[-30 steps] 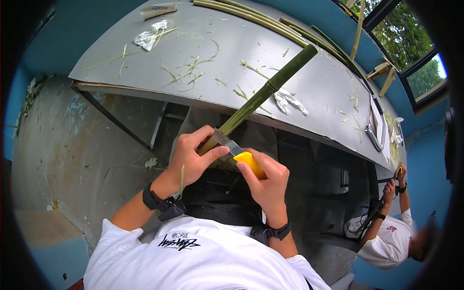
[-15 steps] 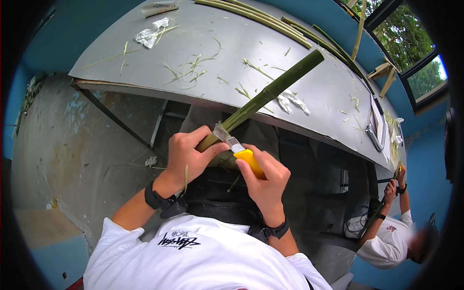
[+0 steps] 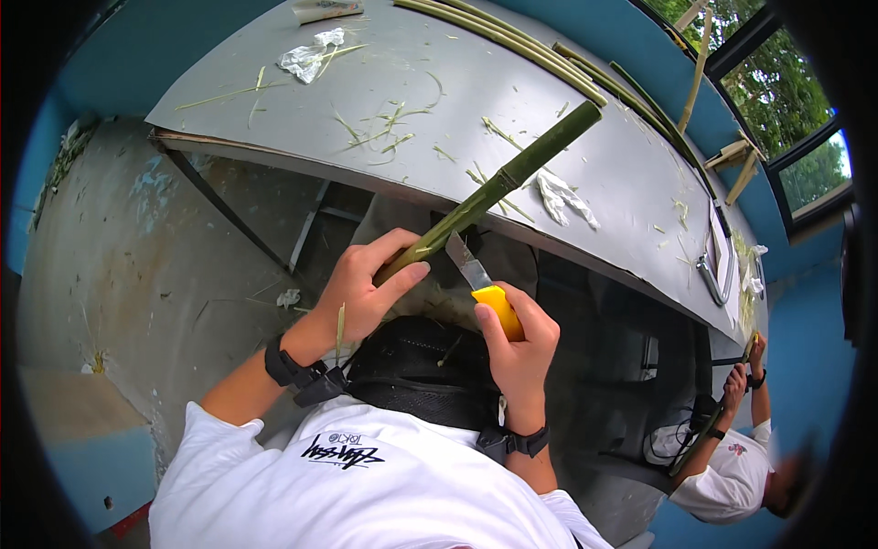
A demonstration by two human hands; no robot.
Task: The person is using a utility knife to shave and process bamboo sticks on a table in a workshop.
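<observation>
Item 1, nearest: my left hand [image 3: 361, 293], grip wrapped tight around the lower end of a green bamboo stalk [image 3: 498, 186], thumb lying along the stem. Black strap at the wrist.

Item 2: my right hand [image 3: 517, 343], grip closed on the yellow handle of a utility knife [image 3: 483, 285]. The blade points up and away from me, its tip touching the stalk just beyond my left thumb.

Item 3: the stalk itself. Long axis runs from my left grip up and to the right, its far end lying over the near edge of the counter [image 3: 585, 156]. The blade meets it from the right and below, so the right hand is the working hand and the left the nearer holder.

Item 4: counter, grey sheet top, littered with green shavings [image 3: 384, 128], two scraps of crumpled clear plastic [image 3: 311, 57], and a row of split bamboo strips [image 3: 512, 41] along the far edge.

Item 5, farthest, off the counter's right corner: another person in a white shirt [image 3: 732, 476], hands [image 3: 743, 375] on a thin stick.
</observation>
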